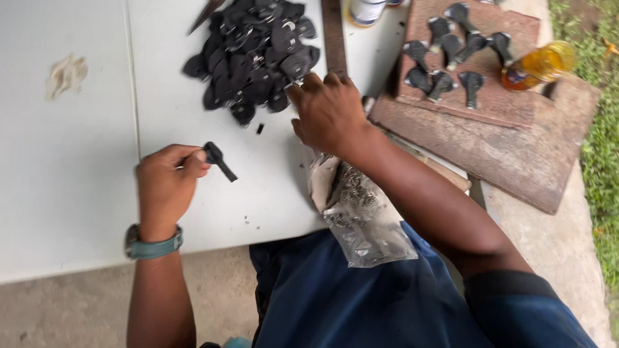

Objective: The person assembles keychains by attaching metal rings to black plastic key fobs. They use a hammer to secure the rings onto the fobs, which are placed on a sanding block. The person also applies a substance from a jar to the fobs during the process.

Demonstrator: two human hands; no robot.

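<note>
The left hand (pixel 166 182) pinches a small black key blank (pixel 219 160) just above the white worktop (pixel 77 161), its long axis slanting down toward the right. Beyond it, the right hand (pixel 329 113) rests loosely curled, grasping nothing, touching the near edge of the pile of matte black key blanks (pixel 255 55).

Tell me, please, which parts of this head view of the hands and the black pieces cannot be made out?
- Right hand: its fingertips curl down at the pile of black pieces, so any grasp is hidden.
- Left hand: its fingers cover one end of the black piece.
- Plastic bag: its small metal contents are too fine to identify.
- White container: cut off by the top edge.
</note>
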